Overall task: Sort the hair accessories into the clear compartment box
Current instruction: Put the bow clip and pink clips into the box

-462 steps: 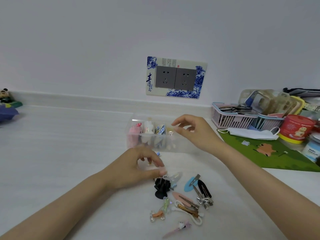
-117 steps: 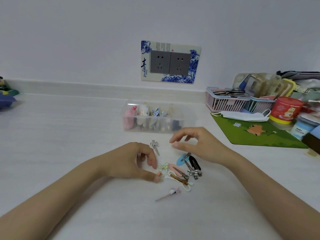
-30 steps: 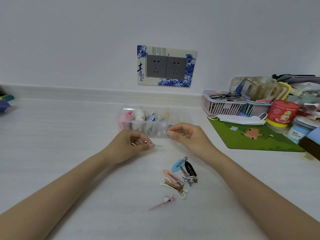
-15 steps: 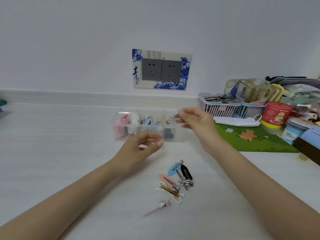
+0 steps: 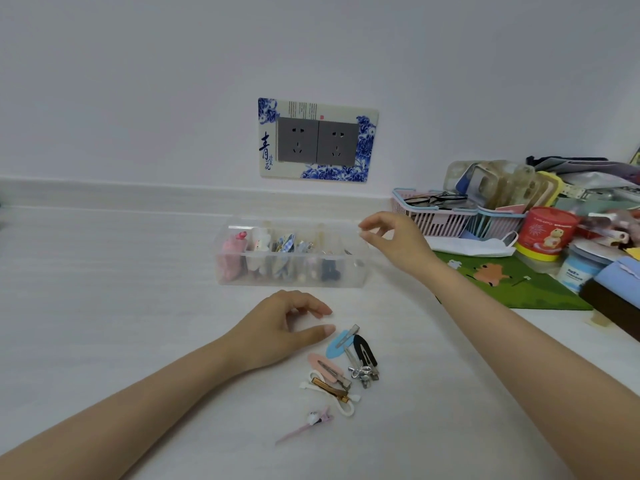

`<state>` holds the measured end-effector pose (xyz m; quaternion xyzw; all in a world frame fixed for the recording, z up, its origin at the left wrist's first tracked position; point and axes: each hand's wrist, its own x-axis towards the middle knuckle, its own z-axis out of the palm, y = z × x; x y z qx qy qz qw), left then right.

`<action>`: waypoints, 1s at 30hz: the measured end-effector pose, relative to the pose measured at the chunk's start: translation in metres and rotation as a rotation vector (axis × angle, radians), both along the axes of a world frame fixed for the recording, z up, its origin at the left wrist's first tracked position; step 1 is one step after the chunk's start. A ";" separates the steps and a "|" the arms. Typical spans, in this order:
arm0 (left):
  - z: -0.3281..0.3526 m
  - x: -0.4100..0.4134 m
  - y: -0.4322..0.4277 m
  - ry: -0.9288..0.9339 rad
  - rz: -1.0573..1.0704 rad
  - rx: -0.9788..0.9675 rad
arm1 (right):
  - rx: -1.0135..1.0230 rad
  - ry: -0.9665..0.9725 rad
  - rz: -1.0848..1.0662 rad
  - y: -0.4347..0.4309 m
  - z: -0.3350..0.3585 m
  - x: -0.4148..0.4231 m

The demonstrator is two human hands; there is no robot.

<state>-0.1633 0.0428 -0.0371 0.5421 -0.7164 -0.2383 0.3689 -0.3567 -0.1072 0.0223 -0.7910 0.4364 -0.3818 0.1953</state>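
- Since the loose clips near the desk's front edge are all small, thin pieces of metal and plastic, expect them to be light and stiff, and apt to skate on the smooth white desk (image 5: 104, 306) if you push instead of pinching.
- Your left hand (image 5: 277, 334) rests on the desk just beside the pile, fingers loosely curled and holding nothing; its thumb tip lies close to the light-blue teardrop snap clip (image 5: 337, 344).
- Your right hand (image 5: 394, 242) hovers above the right end of the clear plastic compartment box (image 5: 291, 254), which stands toward the back of the desk. Thumb and forefinger are nearly pinched; whether anything tiny sits between them, you cannot tell.
- Take the blue clip and the black teardrop snap clip (image 5: 365, 349) by their flat sides, thumb on top and finger beneath: the wide faces give the surest hold.
- The silver metal clips with a small ornament (image 5: 362, 371) overlap their neighbours; lift one by its long bar so the rest do not drag along.
- The pale-pink flat clip (image 5: 325, 367), the amber-brown bar clip (image 5: 330, 389) and the white curved plastic clip (image 5: 343, 405) lie stacked, so peel from the top.
- The slim pink clip with a small white charm (image 5: 306, 424) lies apart, nearest the front edge; grip its shank, since the charm looks the likeliest part to snap off.
- The box's left compartments already hold soft pink and white pieces; its right end looks freest.
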 end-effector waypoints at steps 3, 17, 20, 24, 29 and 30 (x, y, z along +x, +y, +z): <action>0.000 -0.001 0.002 -0.048 -0.016 -0.009 | -0.098 -0.082 0.014 0.021 0.002 -0.004; 0.003 -0.006 0.000 -0.104 -0.023 -0.009 | 0.408 0.120 0.262 0.085 -0.035 -0.018; 0.001 -0.006 0.001 -0.099 -0.017 -0.017 | 0.461 -0.040 0.255 0.089 -0.035 -0.011; -0.001 -0.004 0.000 0.004 0.042 -0.027 | 0.493 -0.215 0.284 0.097 -0.027 -0.001; 0.000 0.001 -0.004 0.093 0.086 -0.044 | 0.293 -0.374 0.147 0.071 0.007 -0.001; 0.000 0.003 -0.005 0.092 0.088 -0.042 | 0.252 -0.393 0.105 0.059 0.015 -0.002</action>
